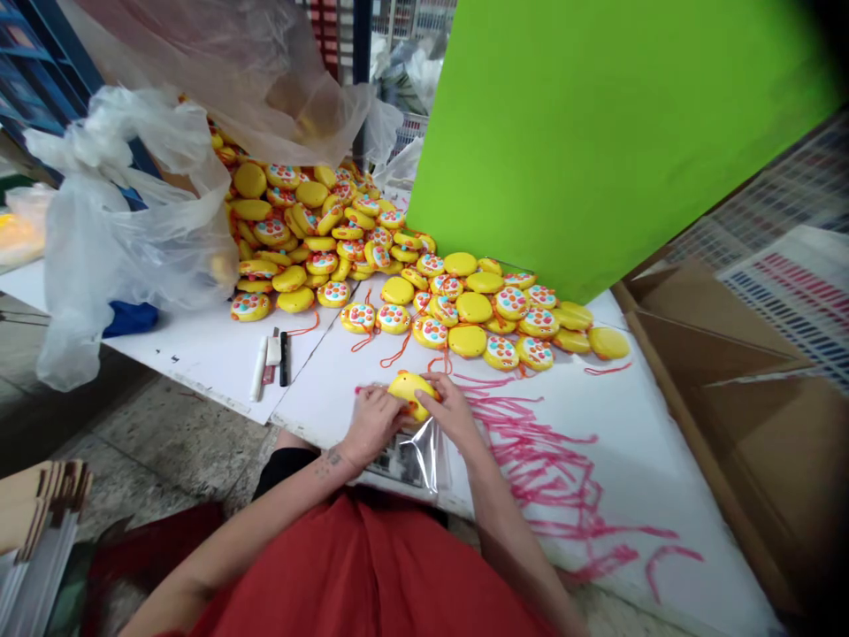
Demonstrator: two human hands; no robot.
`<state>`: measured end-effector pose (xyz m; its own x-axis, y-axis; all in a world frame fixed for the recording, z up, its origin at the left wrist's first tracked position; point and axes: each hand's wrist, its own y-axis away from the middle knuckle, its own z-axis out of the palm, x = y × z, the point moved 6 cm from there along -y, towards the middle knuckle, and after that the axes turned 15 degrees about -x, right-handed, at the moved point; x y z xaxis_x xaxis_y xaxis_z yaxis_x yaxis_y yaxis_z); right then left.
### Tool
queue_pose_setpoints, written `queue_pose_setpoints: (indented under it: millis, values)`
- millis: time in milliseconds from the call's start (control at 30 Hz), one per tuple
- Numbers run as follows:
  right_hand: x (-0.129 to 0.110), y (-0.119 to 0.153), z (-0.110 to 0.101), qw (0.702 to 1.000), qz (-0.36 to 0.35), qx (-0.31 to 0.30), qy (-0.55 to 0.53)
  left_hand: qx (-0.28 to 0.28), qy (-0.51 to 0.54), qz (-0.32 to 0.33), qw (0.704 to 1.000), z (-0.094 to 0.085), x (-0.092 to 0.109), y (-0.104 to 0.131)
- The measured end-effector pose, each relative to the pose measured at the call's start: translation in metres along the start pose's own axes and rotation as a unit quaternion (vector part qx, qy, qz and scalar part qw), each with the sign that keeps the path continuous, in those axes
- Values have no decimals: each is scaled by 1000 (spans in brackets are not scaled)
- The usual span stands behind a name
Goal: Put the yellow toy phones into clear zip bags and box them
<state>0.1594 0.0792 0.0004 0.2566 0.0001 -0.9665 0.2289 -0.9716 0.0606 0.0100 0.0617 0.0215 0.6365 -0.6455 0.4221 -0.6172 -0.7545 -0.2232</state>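
Observation:
Between my two hands, just above the table's near edge, is a yellow rounded toy (412,389) with small orange parts and its plain yellow side up. My left hand (375,420) has its fingers closed on the toy's left side. On the other side my right hand (447,409) grips it with thumb and fingers. Beneath lies a clear plastic bag (424,460), partly covered by my hands. Beyond, a big heap of similar yellow toys (318,221) covers the back of the table; some show white faces with coloured buttons, and several have orange cords.
A white marker (258,370) and a black marker (285,358) lie left of my hands. Pink scribbles mark the white tabletop (637,460). A green board (563,133) stands behind, a cardboard box (722,416) sits right, and a plastic sack (133,239) hangs left.

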Motion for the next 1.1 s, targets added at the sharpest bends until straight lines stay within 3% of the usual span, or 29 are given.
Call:
queue_pose_setpoints:
  millis: [200, 333, 400, 500, 633, 767, 867, 1000, 1100]
  values:
    - [-14, -1, 12, 976, -55, -59, 200, 13, 13, -8, 1000, -5, 1, 1]
    - [-19, 10, -13, 962, -29, 64, 265, 11, 24, -34, 999, -3, -3, 0]
    - [-16, 16, -22, 960, 16, 81, 267, 11, 51, -36, 998, -4, -6, -1]
    - [-9, 21, -18, 968, 50, 48, 243, -22, 105, -32, 994, -5, -9, -6]
    - [-7, 23, -4, 980, 21, 76, 185, -125, 134, -46, 982, -4, -6, -16]
    - [-8, 24, 1, 985, -17, 141, 103, -155, 121, -63, 978, -12, 4, -20]
    - [-12, 24, 1, 987, -33, 155, 14, -105, 147, -37, 983, -25, 11, -16]
    - [-21, 28, -2, 983, -54, 167, -44, 44, 217, -89, 971, -44, -4, -4]
    - [-29, 33, -5, 980, -65, 187, -35, 37, 339, -165, 926, -31, -24, 2]
